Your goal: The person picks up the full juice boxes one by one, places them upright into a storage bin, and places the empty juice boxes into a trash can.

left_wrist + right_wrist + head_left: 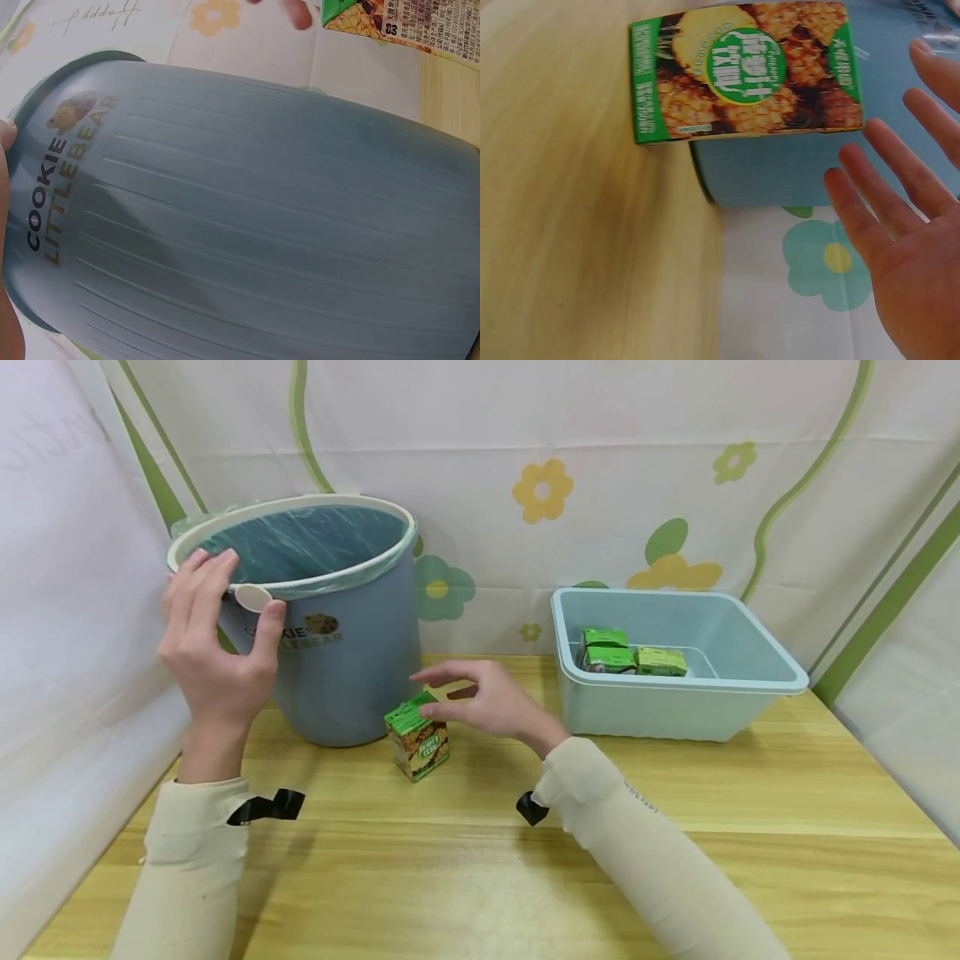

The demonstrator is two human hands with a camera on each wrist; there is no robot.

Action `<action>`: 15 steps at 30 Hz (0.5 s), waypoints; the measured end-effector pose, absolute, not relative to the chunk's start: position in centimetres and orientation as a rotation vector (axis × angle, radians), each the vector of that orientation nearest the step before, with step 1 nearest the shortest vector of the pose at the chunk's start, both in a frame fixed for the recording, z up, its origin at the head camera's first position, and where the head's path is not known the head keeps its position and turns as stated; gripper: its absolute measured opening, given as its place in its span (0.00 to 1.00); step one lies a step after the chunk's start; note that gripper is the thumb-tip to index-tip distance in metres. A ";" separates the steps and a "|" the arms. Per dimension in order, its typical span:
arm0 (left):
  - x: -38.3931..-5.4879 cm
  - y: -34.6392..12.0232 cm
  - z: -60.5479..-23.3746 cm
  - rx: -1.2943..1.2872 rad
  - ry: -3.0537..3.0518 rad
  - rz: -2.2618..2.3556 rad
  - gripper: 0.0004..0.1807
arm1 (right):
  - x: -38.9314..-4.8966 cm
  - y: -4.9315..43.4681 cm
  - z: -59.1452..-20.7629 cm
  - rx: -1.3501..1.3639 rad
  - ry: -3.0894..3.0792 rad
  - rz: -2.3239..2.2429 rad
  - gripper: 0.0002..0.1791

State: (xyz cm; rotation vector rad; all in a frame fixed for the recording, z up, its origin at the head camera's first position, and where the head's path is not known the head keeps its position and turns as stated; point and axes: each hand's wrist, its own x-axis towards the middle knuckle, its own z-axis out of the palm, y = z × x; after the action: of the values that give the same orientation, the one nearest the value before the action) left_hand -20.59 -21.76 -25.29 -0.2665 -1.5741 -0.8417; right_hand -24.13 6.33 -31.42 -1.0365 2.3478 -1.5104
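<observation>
A blue trash bin point(345, 652) with a pale rim and a thin liner stands at the left. My left hand point(217, 639) grips its rim, fingers over the edge and thumb on the outside by a round pale tab point(253, 598). Upright on the table beside the bin's base is a green-topped pineapple juice box point(420, 743); its printed side fills the top of the right wrist view point(742, 75). My right hand point(487, 697) is at the box's upper right, its fingers apart and not closed round it.
To the right stands a light blue plastic tub point(645, 710). Inside it lie three small green boxes point(611, 660), near its left end. Behind everything hangs a white cloth point(480, 493) with printed flowers, and another cloth runs along the left side of the wooden table point(420, 877).
</observation>
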 end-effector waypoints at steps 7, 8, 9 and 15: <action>-20.9 -22.1 -25.6 -0.268 -1.578 -0.834 0.35 | -24.2 6.1 -32.4 -1.058 2.345 -1.432 0.23; -21.0 -22.2 -25.6 -0.270 -1.577 -0.834 0.35 | -24.2 6.1 -32.5 -1.062 2.339 -1.436 0.24; -21.1 -22.3 -25.7 -0.270 -1.578 -0.830 0.35 | -24.2 6.1 -32.6 -1.064 2.339 -1.438 0.23; -21.7 -22.8 -25.9 -0.268 -1.577 -0.818 0.36 | -23.9 6.1 -33.0 -1.040 2.392 -1.409 0.20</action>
State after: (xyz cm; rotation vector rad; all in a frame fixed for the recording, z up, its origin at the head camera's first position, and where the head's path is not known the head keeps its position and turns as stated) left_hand -21.66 -22.79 -25.91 -0.2684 -1.5769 -0.8185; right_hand -23.89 6.10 -32.96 -1.0400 2.3924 -1.4089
